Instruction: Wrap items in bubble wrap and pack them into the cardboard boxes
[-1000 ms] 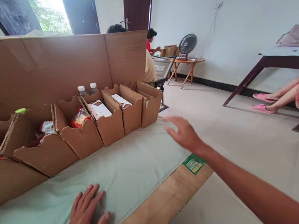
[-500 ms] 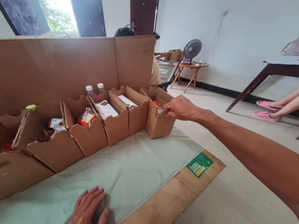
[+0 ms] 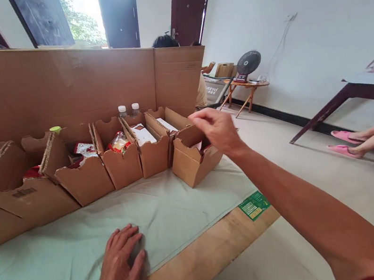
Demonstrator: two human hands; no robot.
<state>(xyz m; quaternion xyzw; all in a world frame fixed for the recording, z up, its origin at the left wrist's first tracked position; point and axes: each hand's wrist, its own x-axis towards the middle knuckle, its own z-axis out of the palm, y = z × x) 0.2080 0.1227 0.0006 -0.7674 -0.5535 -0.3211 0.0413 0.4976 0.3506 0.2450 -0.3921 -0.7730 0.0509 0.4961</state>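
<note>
My left hand [image 3: 123, 260] lies flat on the pale green cloth [image 3: 170, 209], fingers spread and holding nothing. Over the rightmost cardboard bin [image 3: 190, 161] is my right hand [image 3: 219, 130], its fingers pinched together near the bin's upper edge; whatever they hold, if anything, is hidden. That bin stands turned at an angle, with something red and white inside. To its left runs a row of open cardboard bins [image 3: 123, 167]. They contain a clear and red packet [image 3: 120, 142], white boxes [image 3: 143, 135] and a silvery-red packet [image 3: 85, 150].
A tall cardboard panel [image 3: 91, 79] stands behind the bins, with two white-capped bottles [image 3: 135, 108] before it. Beyond are a person's dark hair, a fan [image 3: 248, 62] on a small wooden table and, at right, a dark-legged table [image 3: 372, 87] with a person's legs beneath.
The rightmost bin has turned and now sits closer to the front. My right hand has moved from its right edge to above it. The view has shifted slightly left.
</note>
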